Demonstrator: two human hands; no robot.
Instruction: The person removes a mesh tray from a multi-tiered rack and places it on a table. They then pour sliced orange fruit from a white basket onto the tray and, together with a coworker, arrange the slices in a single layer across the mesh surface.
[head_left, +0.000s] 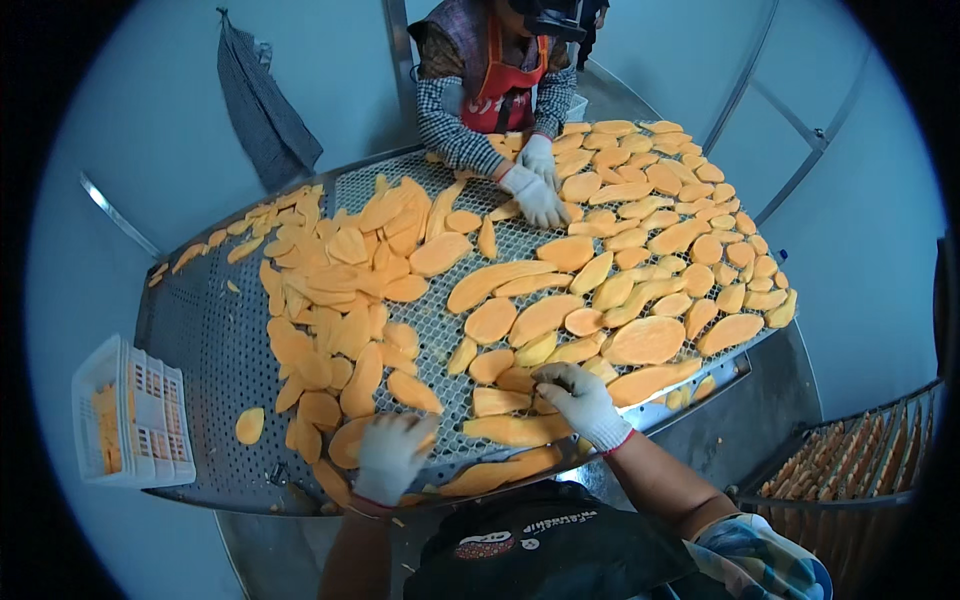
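Orange slices, apparently sweet potato, cover much of a mesh drying tray (450, 360) on a perforated metal table (217, 375). My left hand (394, 454), in a white knit glove, is at the near edge of the slice pile (337, 300), its fingers over a slice (350, 442); blur hides whether it grips that slice. Gloved too, my right hand (581, 401) touches slices at the tray's near side, thumb and forefinger bent close together around a dark gap; whether a slice is held cannot be told. Flat slices lie mostly side by side on the tray's right part.
Across the table a co-worker in a red apron (499, 90) has both gloved hands (536, 196) on the tray. A white plastic basket (161, 472) with orange pieces stands at the left. A rack of loaded trays (832, 499) is at the lower right. A dark cloth (262, 105) hangs on the wall.
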